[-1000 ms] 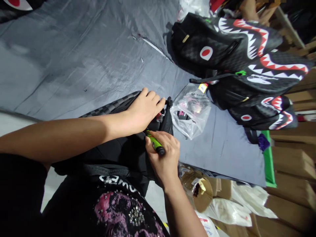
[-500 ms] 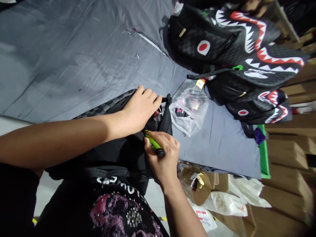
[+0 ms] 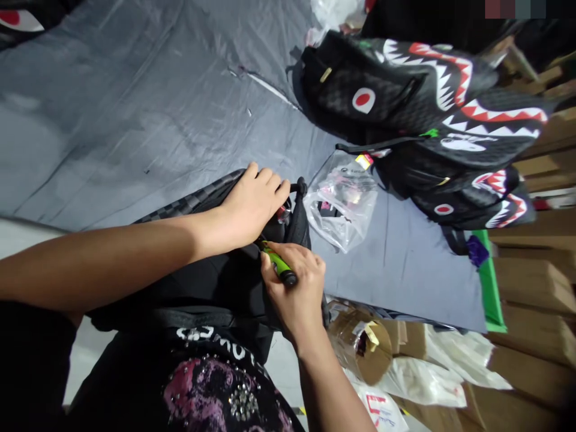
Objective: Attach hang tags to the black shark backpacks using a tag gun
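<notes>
A black backpack [image 3: 216, 270] with a checkered panel lies across the near edge of the table, against my body. My left hand [image 3: 254, 207] grips its upper edge, fingers curled over the rim. In my right hand [image 3: 297, 285] is a screwdriver [image 3: 279, 267] with a green handle and black end, its front pointing into the bag beneath my left palm. The tip is hidden there. Something small, red and shiny [image 3: 283, 213] shows inside the bag beside my left fingers. Just right of the bag's strap sits a clear plastic bag [image 3: 342, 210] with small items in it.
Several black backpacks with shark-mouth prints [image 3: 405, 102] stand at the right of the grey-covered table [image 3: 180, 108]. A green board [image 3: 492, 288] edges the table's right end. Stacked cardboard boxes [image 3: 524, 282], a large tape-like roll [image 3: 362, 345] and white plastic bags [image 3: 423, 378] lie beyond and below.
The view has shifted slightly, bringing part of another shark-print bag in at the top left. Both hands keep their holds, with the screwdriver in nearly the same position.
</notes>
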A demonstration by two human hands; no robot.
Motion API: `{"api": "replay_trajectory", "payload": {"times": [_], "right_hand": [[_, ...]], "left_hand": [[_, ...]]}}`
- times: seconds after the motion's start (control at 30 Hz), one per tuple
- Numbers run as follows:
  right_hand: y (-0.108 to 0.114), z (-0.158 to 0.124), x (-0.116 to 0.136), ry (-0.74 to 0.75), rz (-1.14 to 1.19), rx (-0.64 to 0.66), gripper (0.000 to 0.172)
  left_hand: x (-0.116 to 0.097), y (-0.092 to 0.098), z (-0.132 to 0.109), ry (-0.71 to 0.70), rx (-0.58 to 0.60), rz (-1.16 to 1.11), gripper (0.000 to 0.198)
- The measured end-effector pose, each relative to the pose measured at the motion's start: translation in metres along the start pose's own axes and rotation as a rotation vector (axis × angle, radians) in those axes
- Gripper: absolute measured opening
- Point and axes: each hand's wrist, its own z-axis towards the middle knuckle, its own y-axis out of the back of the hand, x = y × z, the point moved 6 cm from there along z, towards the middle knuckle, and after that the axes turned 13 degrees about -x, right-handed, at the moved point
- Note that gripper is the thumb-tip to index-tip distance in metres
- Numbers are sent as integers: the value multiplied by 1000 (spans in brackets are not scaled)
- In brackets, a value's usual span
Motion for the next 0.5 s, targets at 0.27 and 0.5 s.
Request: {"api": "replay_trajectory", "payload": {"times": [0.27,0.5], "right_hand": [[1,1,3,12,7,-21,14],[2,2,4,10,-23,-17,13]], "left_hand": [[0,0,2,-2,-29,-32,68],[0,0,2,-7,-18,-3,63]]}}
